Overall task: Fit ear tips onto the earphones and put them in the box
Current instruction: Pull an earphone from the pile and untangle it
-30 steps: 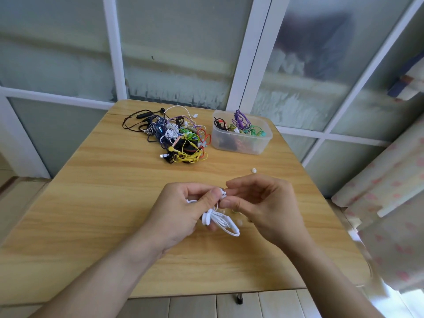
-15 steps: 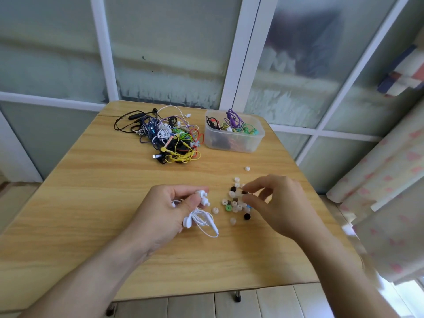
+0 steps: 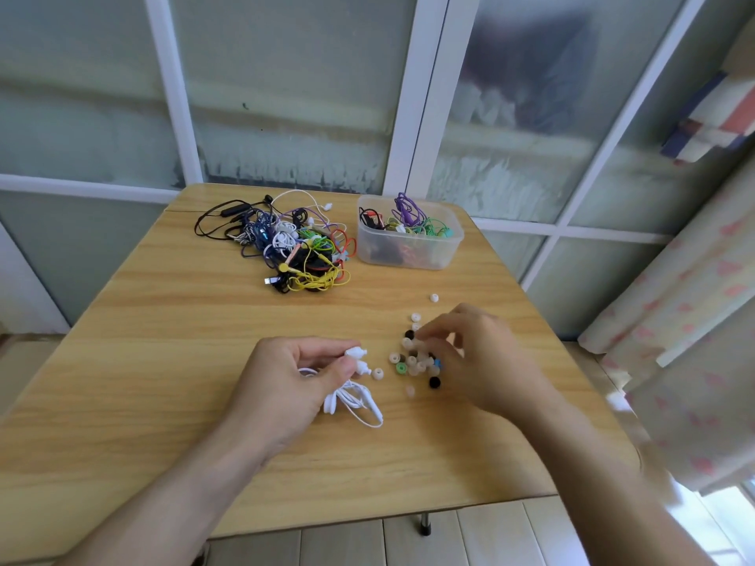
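Near the tabletop's (image 3: 163, 320) right edge, the right hand (image 3: 470, 361) picked with curled fingers among tiny, probably soft, squashy ear tips (image 3: 412, 361), its hold unclear, while the left hand (image 3: 286, 381) pinched the light white earphones (image 3: 355, 361) just behind their buds, likely the steadiest hold.

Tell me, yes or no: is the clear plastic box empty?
No. The clear plastic box at the table's far edge already holds a tangle of purple, green and black wired earphones.

I see the left hand (image 3: 286, 386) holding white earphones (image 3: 355, 398) over the wooden table (image 3: 163, 320), while the right hand (image 3: 470, 361) reaches into scattered ear tips (image 3: 412, 361), possibly pinching one.
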### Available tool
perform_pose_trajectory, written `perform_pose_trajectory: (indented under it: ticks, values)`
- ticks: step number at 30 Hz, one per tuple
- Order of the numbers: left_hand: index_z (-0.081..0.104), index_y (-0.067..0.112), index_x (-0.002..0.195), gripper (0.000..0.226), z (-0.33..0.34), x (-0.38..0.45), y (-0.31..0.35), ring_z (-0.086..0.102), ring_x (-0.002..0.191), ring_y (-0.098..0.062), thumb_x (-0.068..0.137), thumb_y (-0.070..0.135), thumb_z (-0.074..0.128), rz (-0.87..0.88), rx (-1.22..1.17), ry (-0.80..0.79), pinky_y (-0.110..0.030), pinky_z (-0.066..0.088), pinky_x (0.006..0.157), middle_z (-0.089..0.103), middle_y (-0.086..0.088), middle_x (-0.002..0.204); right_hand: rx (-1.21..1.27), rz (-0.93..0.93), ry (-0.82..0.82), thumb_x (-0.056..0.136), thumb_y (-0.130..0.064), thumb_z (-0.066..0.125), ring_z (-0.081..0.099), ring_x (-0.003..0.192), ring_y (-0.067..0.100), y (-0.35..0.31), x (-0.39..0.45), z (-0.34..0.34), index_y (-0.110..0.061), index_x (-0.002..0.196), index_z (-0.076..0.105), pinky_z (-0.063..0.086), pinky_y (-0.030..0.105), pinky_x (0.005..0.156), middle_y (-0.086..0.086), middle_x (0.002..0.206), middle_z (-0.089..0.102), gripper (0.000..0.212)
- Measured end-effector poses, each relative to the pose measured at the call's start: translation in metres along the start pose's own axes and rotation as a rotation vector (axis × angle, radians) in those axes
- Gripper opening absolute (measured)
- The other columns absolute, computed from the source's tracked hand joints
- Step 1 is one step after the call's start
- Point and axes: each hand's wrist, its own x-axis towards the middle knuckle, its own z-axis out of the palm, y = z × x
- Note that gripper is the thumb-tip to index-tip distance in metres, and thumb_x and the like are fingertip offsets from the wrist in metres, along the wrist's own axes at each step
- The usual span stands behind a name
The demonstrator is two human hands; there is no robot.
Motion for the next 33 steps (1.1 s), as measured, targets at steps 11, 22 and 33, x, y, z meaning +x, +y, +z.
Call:
perform_pose_trajectory:
  ticks: [11, 22, 33]
  values:
    - [0.074, 0.020, 0.100, 0.016, 0.005, 0.001, 0.001, 0.054, 0.045, 0.003, 0.090, 0.011, 0.065, -0.033, 0.005, -0.017, -0.008, 0.039, 0.047, 0.076, 0.002, 0.080, -0.084, 0.019, -0.092, 0.084, -0.041, 0.071, 0.046, 0.077, -0.005, 0.008, 0.000, -0.001, -0.035, 0.093, 0.073, 0.034, 0.002, 0.068, -0.014, 0.085, 0.057, 0.010]
    - [0.074, 0.022, 0.102, 0.016, 0.008, 0.002, 0.001, 0.056, 0.050, 0.004, 0.090, 0.015, 0.066, -0.029, 0.019, -0.021, -0.008, 0.039, 0.049, 0.076, 0.005, 0.082, -0.101, -0.011, -0.111, 0.082, -0.025, 0.069, 0.047, 0.076, 0.000, 0.003, 0.001, -0.001, -0.032, 0.088, 0.070, 0.035, 0.009, 0.062, -0.010, 0.088, 0.055, 0.010]
    - [0.074, 0.023, 0.103, 0.017, 0.007, -0.001, 0.004, 0.057, 0.052, 0.003, 0.089, 0.018, 0.067, -0.029, -0.019, -0.023, -0.010, 0.040, 0.051, 0.076, 0.005, 0.082, -0.060, 0.002, -0.078, 0.089, -0.023, 0.064, 0.048, 0.079, -0.001, -0.003, -0.004, -0.002, -0.028, 0.084, 0.067, 0.036, 0.005, 0.070, -0.009, 0.089, 0.057, 0.007]
